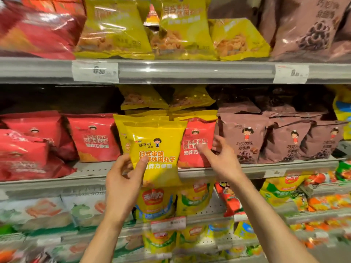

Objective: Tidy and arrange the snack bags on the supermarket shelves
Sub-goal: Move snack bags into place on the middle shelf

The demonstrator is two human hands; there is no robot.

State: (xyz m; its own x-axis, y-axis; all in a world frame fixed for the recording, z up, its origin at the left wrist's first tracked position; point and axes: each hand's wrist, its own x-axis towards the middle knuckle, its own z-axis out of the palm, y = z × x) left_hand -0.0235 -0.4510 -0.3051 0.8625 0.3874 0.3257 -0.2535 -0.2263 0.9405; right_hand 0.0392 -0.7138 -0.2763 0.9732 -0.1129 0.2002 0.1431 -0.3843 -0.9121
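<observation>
Yellow bag (155,149) hangs over the middle shelf's (247,170) front edge, pinched low in your left hand (123,179); your right hand (220,156), fingers spread, touches the red bag (197,143) beside it.

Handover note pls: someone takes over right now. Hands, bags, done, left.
Left hand: holds the front yellow bag by its lower left corner, pulled forward over the middle shelf edge.
Right hand: open, fingers on the red bag standing to the right of the yellow ones.
Done: brown bags upright in a row.
Left: seat the yellow bag; the red bag sits between yellow and brown, likely misplaced; red bags at far left lie slumped.
</observation>
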